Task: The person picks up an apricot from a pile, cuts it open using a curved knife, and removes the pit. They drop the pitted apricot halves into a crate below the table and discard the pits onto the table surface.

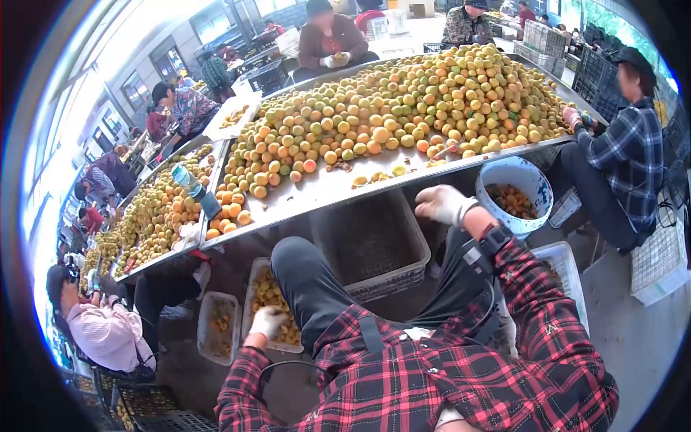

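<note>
My left hand (268, 322), in a pale glove, is low beside my left knee, over the near part of a white crate (256, 277) of cut yellow fruit pieces (276, 297). Its fingers look curled; what they hold, if anything, is hidden. My right hand (445, 204), in a white glove with fingertips showing, hovers just off the table's front edge, left of a blue-and-white bucket (547, 189). Its fingers are loosely bent and apart, with nothing visible in them. Ahead, a big heap of apricot-like fruit (403, 108) covers much of the metal table (317, 198).
A large dark-bottomed crate (425, 263) stands between my knees. A smaller white tub (201, 327) sits at the left, another crate (576, 277) by my right side. A blue-labelled object (188, 181) rests among fruit. People sit at right (622, 151), far side (331, 43) and left (108, 327).
</note>
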A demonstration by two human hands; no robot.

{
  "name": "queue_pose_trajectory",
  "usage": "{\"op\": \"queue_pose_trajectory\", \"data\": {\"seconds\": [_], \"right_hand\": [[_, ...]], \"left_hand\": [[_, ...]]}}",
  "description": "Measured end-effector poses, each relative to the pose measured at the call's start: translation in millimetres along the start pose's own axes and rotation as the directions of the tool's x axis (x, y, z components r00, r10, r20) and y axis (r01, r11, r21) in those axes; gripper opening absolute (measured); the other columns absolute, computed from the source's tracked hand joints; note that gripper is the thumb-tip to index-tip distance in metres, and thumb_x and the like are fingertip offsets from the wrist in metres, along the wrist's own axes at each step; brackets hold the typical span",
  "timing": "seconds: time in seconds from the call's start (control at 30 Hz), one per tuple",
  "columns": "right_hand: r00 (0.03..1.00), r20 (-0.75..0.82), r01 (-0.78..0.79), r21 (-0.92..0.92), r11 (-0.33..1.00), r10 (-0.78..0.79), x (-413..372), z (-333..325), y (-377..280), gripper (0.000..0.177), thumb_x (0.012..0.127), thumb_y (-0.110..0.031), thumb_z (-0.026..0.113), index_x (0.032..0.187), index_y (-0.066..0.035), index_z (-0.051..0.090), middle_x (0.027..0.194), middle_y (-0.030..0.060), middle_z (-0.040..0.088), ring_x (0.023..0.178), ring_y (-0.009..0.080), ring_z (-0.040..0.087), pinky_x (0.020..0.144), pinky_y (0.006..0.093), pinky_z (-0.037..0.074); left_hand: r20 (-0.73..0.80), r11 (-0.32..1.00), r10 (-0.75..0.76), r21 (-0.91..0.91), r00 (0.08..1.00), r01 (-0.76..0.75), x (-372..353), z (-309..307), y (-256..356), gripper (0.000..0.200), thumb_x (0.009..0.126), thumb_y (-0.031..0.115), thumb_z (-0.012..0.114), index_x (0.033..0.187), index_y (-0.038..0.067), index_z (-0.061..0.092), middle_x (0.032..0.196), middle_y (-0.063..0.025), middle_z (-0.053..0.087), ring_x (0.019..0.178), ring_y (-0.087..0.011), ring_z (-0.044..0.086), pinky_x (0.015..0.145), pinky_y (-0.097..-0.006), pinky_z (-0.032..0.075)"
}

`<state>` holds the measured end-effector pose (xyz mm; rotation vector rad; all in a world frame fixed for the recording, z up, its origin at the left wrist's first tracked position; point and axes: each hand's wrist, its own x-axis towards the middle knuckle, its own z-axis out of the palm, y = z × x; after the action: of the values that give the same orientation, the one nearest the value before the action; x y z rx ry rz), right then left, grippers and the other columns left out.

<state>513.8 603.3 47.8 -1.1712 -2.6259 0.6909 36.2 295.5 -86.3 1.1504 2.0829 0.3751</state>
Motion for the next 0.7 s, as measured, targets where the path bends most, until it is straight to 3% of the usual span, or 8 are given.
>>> {"op": "queue_pose_trajectory", "data": {"seconds": [0.03,0.17,0.23,0.27,0.33,0.43,0.53,0.7], "right_hand": [[0.996,-0.056,0.065,-0.076,0.995,-0.069,4.1,-3.9,21.1,0.037,0.086,-0.035,0.062,0.111,-0.009,0.071,0.111,0.0186,0.068,0.109,0.0348,0.063,0.095,0.0400,0.049],[0.839,-0.439,-0.289,0.143,0.947,0.322,35.3,-19.2,64.5,0.031,0.087,-0.032,0.063,0.109,-0.011,0.070,0.109,0.0196,0.068,0.108,0.0347,0.063,0.093,0.0412,0.049],[0.809,-0.433,-0.401,0.086,0.912,0.397,56.4,-30.7,87.2,0.036,0.089,-0.032,0.064,0.117,-0.010,0.065,0.108,0.0186,0.069,0.103,0.0347,0.065,0.089,0.0392,0.050],[0.785,-0.440,-0.445,0.091,0.891,0.437,69.7,-31.8,102.6,0.035,0.088,-0.032,0.063,0.117,-0.012,0.065,0.109,0.0178,0.069,0.103,0.0348,0.065,0.089,0.0394,0.050],[0.758,-0.402,-0.522,0.097,0.847,0.513,90.4,-41.3,114.0,0.039,0.090,-0.037,0.060,0.120,-0.012,0.061,0.114,0.0192,0.066,0.108,0.0372,0.061,0.092,0.0431,0.048],[0.744,-0.280,-0.631,0.004,0.776,0.607,120.8,-47.6,127.8,0.045,0.092,-0.046,0.054,0.123,-0.013,0.058,0.120,0.0202,0.064,0.115,0.0382,0.058,0.096,0.0459,0.046],[0.705,-0.292,-0.693,-0.093,0.715,0.646,151.6,-31.1,149.8,0.046,0.092,-0.040,0.050,0.129,-0.013,0.057,0.116,0.0196,0.066,0.113,0.0352,0.061,0.096,0.0426,0.046],[0.693,-0.206,-0.718,-0.290,0.633,0.691,193.4,-0.6,155.4,0.046,0.095,-0.038,0.043,0.126,-0.008,0.058,0.122,0.0193,0.064,0.116,0.0338,0.060,0.101,0.0431,0.044]], "left_hand": [[-0.089,0.985,-0.091,-0.156,0.992,0.076,-14.8,-25.5,43.3,0.025,0.084,0.016,0.070,0.104,0.001,0.069,0.080,-0.0040,0.069,0.071,-0.0131,0.065,0.063,-0.0264,0.050],[-0.504,0.886,0.430,0.075,0.749,-0.458,25.9,-76.8,95.2,0.019,0.088,0.017,0.067,0.096,0.000,0.066,0.075,-0.0036,0.060,0.064,-0.0095,0.055,0.058,-0.0263,0.047],[-0.553,0.832,0.429,-0.065,0.714,-0.551,57.5,-82.9,132.9,0.017,0.088,0.013,0.067,0.098,0.000,0.065,0.075,-0.0037,0.061,0.062,-0.0092,0.054,0.056,-0.0270,0.046],[-0.483,0.862,0.339,-0.184,0.807,-0.472,56.7,-86.0,170.0,0.018,0.087,0.010,0.069,0.100,-0.001,0.064,0.076,-0.0039,0.062,0.064,-0.0085,0.055,0.058,-0.0264,0.047],[-0.474,0.857,0.398,-0.115,0.785,-0.503,91.0,-79.5,206.1,0.025,0.086,0.012,0.071,0.105,-0.001,0.064,0.084,-0.0085,0.067,0.070,-0.0122,0.062,0.065,-0.0275,0.051],[-0.509,0.685,0.664,0.119,0.548,-0.719,167.7,-50.7,243.6,0.036,0.081,0.013,0.073,0.114,0.002,0.063,0.092,-0.0129,0.069,0.081,-0.0226,0.067,0.077,-0.0348,0.053],[-0.311,0.810,0.519,-0.119,0.796,-0.575,202.0,-23.5,299.3,0.052,0.083,0.021,0.072,0.128,0.003,0.055,0.097,-0.0148,0.067,0.086,-0.0244,0.065,0.080,-0.0356,0.051],[-0.028,0.785,0.599,0.220,0.801,-0.579,250.4,1.7,342.7,0.058,0.082,0.032,0.073,0.129,0.004,0.056,0.109,-0.0208,0.066,0.096,-0.0293,0.066,0.084,-0.0386,0.052]]}}
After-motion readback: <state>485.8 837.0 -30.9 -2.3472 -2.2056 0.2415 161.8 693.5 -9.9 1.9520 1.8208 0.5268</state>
